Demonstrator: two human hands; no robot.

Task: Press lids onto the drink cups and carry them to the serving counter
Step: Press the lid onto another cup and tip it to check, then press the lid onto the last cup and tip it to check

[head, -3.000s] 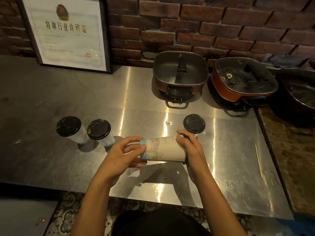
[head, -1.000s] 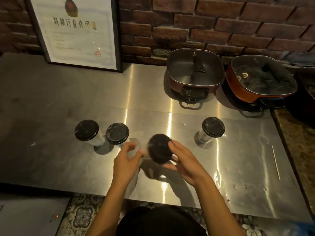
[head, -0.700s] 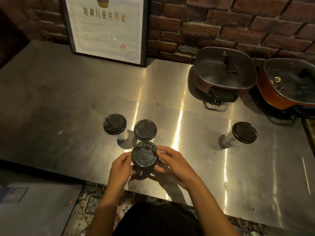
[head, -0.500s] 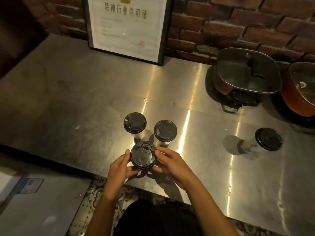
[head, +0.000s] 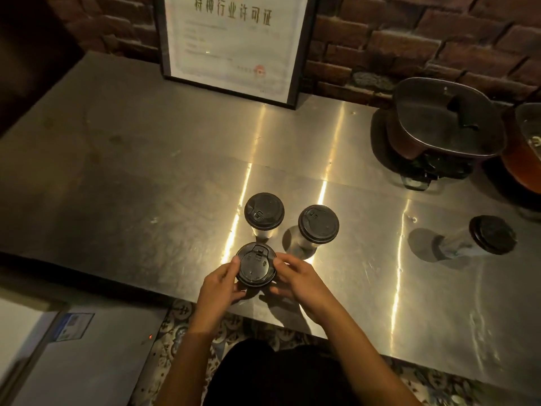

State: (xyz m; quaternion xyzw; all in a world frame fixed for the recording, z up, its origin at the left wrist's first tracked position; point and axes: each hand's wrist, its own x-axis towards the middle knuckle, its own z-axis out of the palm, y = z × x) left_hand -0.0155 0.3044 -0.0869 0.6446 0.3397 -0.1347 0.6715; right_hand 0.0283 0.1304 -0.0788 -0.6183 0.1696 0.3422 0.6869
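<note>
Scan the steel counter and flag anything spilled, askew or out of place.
Nothing looks spilled or damaged. One lidded cup stands alone at the right, apart from the held cup and its two neighbours; its lean is probably the wide lens.

lids black | counter silver steel | wall red brick | floor patterned tile

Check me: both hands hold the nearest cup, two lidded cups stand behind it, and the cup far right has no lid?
Nearly. The head view shows the far-right cup wearing a black lid too. The left hand and right hand do hold the nearest cup, two lidded cups behind it.
</note>
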